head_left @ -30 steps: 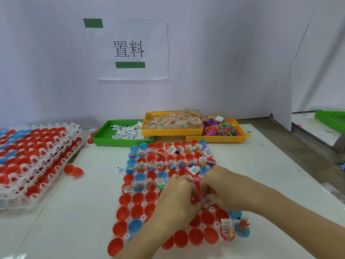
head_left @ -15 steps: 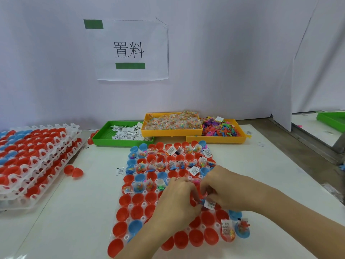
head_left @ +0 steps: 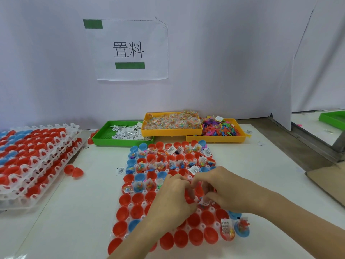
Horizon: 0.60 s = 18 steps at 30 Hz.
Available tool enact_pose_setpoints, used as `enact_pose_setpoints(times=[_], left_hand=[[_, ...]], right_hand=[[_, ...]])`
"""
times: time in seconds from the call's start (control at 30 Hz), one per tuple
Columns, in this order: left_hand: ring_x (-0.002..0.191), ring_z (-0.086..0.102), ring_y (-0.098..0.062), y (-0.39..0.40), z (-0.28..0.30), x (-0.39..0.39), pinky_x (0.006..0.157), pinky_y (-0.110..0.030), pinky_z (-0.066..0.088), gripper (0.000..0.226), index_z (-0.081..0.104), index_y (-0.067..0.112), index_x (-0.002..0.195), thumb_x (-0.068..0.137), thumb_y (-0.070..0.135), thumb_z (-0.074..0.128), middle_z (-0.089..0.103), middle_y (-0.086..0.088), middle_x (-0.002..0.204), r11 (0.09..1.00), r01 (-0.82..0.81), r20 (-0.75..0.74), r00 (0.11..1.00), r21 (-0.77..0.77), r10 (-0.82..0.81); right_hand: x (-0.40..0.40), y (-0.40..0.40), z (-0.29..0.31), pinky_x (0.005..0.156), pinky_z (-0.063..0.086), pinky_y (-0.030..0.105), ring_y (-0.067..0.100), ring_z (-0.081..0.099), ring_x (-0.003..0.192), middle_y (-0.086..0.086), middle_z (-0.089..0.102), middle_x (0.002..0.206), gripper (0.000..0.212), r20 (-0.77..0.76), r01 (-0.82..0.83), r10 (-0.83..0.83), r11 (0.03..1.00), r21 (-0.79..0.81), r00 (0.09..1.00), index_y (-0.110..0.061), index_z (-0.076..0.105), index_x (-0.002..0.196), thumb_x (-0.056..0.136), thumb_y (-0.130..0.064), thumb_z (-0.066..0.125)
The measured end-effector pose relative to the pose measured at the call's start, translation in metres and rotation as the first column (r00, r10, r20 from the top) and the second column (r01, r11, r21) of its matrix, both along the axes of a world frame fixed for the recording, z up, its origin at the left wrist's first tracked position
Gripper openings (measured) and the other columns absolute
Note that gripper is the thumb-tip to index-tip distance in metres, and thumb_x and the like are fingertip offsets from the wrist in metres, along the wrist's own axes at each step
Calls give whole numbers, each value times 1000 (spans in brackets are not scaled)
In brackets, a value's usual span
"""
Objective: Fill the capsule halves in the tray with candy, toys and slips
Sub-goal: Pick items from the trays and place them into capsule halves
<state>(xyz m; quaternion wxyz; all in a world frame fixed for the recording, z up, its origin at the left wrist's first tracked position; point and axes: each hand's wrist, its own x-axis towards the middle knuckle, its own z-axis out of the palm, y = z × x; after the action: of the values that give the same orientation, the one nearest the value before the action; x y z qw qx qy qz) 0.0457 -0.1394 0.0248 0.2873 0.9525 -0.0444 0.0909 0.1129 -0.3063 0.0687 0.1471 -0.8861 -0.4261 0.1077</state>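
A clear tray (head_left: 124, 212) of red and blue capsule halves lies in front of me; its far rows hold candy bags, toys and slips, its near rows are mostly bare. Both hands meet over the tray's middle right. My left hand (head_left: 171, 197) has its fingers curled; whether it holds anything is hidden. My right hand (head_left: 222, 189) pinches a small white printed slip (head_left: 203, 202) just above a red half. Supplies stand behind: slips in a green tray (head_left: 104, 135), candy bags in an orange tray (head_left: 171, 131), colourful toys in a second orange tray (head_left: 214, 139).
Stacked trays of capsule halves (head_left: 28, 157) sit at the left, with two loose red halves (head_left: 73, 171) beside them. A stray slip (head_left: 121, 170) lies left of the work tray. A cardboard piece (head_left: 328, 182) lies at the right table edge.
The pink toy seen between my fingers earlier is no longer visible. The white slip has come down under my right hand toward a red half.
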Motion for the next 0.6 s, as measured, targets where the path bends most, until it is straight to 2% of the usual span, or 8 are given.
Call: enact_pose_setpoints(times=[0.07,0.27,0.33,0.43,0.5,0.6], left_hand=[[100,37,-1,1,-1,1,70,-9,31,13,66,29,81,74,34,76,50,18,103,1000,-17,-14,1000,6,17],[102,38,-4,0,-2,3,71,-9,31,14,69,26,88,77,34,74,50,15,103,1000,-24,14,1000,18,23],[102,38,-4,0,-2,3,71,-8,32,15,69,26,88,77,34,73,50,14,104,1000,-23,17,1000,17,22],[103,37,-4,2,-2,2,73,-8,32,16,69,27,88,77,36,74,50,15,106,1000,-24,7,1000,9,24],[104,37,-3,4,-1,1,77,-11,33,17,69,28,88,78,39,75,50,17,106,999,-34,9,999,7,34],[109,38,-4,6,2,0,95,-20,37,12,70,31,89,80,38,74,50,19,107,999,-39,19,999,-9,39]], right_hand=[[0,1,-4,68,54,23,5,59,73,-12,57,79,35,3,1,-1,1000,-1,1000,-33,56,115,93,-6,63],[2,4,-12,63,50,22,7,57,72,-11,54,79,41,54,22,-23,1000,20,998,-37,52,115,91,-6,66],[2,3,-12,66,52,24,5,57,75,-16,53,82,42,48,12,-13,999,31,999,-38,51,115,90,-11,69],[5,-1,-9,69,49,18,-6,55,80,-26,50,84,43,41,15,-18,998,63,999,-42,53,119,86,-24,75],[10,-4,-4,72,48,19,-7,54,80,-27,50,84,31,62,50,-57,993,107,996,-37,60,117,90,-28,71],[19,-12,2,73,42,15,-6,52,84,-27,48,86,16,100,100,-106,993,69,989,-31,70,107,96,-22,61]])
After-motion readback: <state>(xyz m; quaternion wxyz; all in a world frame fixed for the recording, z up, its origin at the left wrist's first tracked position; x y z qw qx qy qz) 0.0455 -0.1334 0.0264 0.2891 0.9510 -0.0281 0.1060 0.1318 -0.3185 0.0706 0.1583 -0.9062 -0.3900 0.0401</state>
